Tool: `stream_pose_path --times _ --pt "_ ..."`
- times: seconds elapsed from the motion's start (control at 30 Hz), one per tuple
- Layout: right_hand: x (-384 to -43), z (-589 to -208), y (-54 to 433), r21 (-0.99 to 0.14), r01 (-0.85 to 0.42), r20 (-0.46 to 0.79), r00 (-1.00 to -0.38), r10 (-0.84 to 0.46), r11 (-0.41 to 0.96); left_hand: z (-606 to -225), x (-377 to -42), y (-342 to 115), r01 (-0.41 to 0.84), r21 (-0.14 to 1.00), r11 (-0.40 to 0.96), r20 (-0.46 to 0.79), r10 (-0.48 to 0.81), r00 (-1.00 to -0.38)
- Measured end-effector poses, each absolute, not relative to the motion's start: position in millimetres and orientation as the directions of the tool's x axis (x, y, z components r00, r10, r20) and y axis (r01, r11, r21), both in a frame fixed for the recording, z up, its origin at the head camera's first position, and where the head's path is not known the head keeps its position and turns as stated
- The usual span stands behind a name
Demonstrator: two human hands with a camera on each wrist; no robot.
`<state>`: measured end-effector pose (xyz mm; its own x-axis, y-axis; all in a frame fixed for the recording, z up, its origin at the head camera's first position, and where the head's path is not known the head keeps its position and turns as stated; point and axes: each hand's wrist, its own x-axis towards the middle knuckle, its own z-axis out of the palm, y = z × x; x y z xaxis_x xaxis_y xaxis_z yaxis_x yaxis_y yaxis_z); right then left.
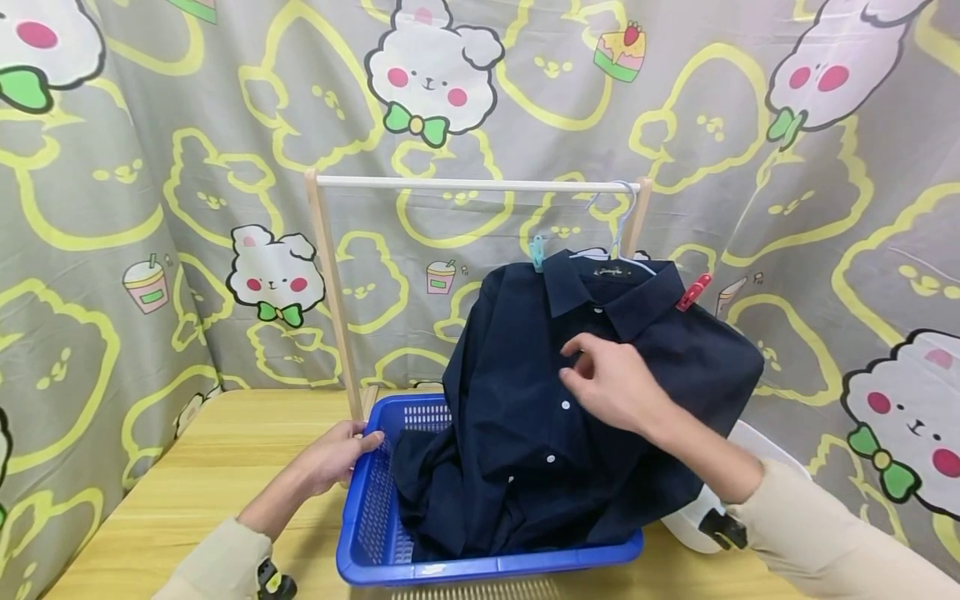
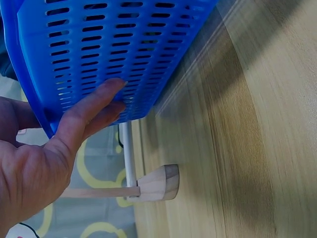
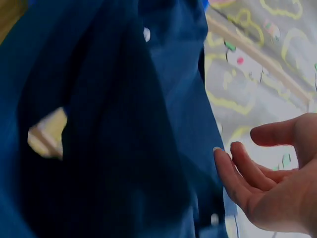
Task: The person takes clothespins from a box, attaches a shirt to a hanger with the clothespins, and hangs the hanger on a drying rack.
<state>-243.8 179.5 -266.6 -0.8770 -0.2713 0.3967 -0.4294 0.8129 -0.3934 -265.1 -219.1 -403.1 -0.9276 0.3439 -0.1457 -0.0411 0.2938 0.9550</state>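
Note:
A dark navy button-up shirt (image 1: 517,375) is on a pale blue hanger (image 1: 621,237), whose hook is at the rack's rail. A teal clothespin (image 1: 537,252) and a red clothespin (image 1: 693,292) sit at its shoulders. The shirt's lower part lies in a blue perforated plastic basket (image 1: 487,569). My left hand (image 1: 335,457) grips the basket's left side, thumb over the rim and fingers against the outer wall (image 2: 119,54). In front of the shirt's chest, my right hand (image 1: 615,383) has loosely bent fingers with nothing between them, also seen in the right wrist view.
The small clothes rack has a white rail (image 1: 465,184) and wooden posts (image 1: 335,292), standing behind the basket on a wood-grain table (image 1: 247,433). Partly hidden behind my right forearm is a white rounded container (image 1: 686,525). A patterned curtain (image 1: 480,100) hangs behind.

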Motion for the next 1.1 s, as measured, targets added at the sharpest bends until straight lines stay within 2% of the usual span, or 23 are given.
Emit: stream_pose_path --times 0.27,0.7,1.1 --pt "-240.8 -290.2 134.7 -0.388 -0.527 0.347 -0.844 -0.41 0.756 -403.1 -264.2 -218.8 -0.043 0.956 0.29 -0.149 0.354 -0.923" --pt "-234.5 -314.0 77.7 -0.448 -0.569 0.197 -0.815 -0.545 0.689 -403.3 -264.7 -220.6 -0.044 0.954 0.296 -0.152 0.351 -0.924" --pt "-241.5 -338.3 38.9 -0.364 -0.584 0.089 -0.797 -0.597 0.725 -402.4 -266.7 -221.4 -0.044 0.956 0.289 -0.154 0.372 -0.915"
